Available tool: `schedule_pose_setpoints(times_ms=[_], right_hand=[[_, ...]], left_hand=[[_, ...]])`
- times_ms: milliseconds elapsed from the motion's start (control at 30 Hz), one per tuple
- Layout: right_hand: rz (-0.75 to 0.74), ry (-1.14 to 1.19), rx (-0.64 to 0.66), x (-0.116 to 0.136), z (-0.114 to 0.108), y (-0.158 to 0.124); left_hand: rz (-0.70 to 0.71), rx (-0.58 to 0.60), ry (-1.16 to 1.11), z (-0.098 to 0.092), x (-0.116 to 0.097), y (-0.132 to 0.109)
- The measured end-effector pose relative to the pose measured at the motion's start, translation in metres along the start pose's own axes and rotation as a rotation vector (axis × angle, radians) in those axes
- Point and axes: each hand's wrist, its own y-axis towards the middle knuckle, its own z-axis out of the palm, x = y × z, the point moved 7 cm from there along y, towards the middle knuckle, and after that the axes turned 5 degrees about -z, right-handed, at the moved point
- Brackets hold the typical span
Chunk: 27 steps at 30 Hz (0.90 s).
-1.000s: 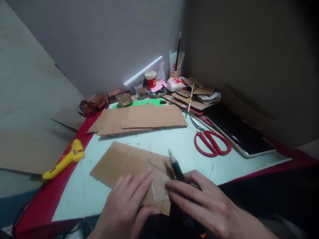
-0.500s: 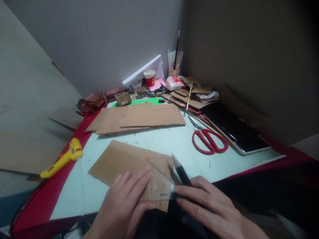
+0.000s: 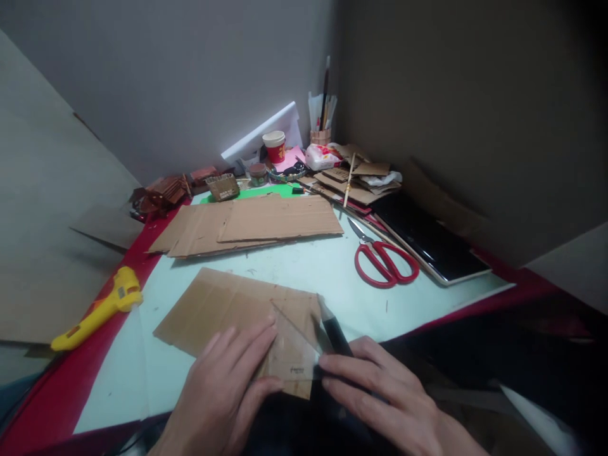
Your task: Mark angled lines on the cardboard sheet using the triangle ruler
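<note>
My left hand (image 3: 228,380) lies flat, fingers stretched, pressing a clear plastic set square (image 3: 294,351) onto a piece of brown cardboard (image 3: 204,307). The cardboard's near corner reaches past the table's front edge. Closed around a black pen-like tool (image 3: 336,332), my right hand (image 3: 384,386) sits to the right of the set square. The tool's grey pointed tip is by the cardboard's right corner; whether it is a pen or a knife I cannot tell. My right fingertips touch or nearly touch the set square's right corner.
Larger cardboard sheets (image 3: 280,218) lie behind. Red-handled scissors (image 3: 387,263) and a black tablet-like panel (image 3: 432,240) are at the right. A yellow glue gun (image 3: 99,310) rests on the left edge. Further back stand a red paper cup (image 3: 274,149) and cardboard scraps (image 3: 342,183).
The whole view has shifted slightly, so everything sits further left. Both hands keep the same grip and place on the set square and cardboard; the tool's tip remains at the right corner.
</note>
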Motion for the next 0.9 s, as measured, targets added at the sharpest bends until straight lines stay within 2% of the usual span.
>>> schedule_pose_setpoints(times_ms=[200,300,567,733,900], right_hand=[[0.008,0.034,0.043,0.000,0.002,-0.008],[0.040,0.038,0.050,-0.001,0.001,-0.011],[0.055,0.059,0.043,0.000,0.004,-0.014],[0.041,0.063,0.077,0.000,0.003,-0.015],[0.073,0.052,0.152,-0.001,0.002,-0.014]], left_hand=[[0.167,-0.006,0.062,-0.006,-0.006,0.006],[0.144,-0.046,0.026,-0.010,-0.006,0.009],[0.112,-0.021,-0.030,-0.009,-0.008,0.014],[0.083,-0.016,-0.045,-0.007,-0.008,0.011],[0.132,-0.008,0.014,-0.007,-0.009,0.008]])
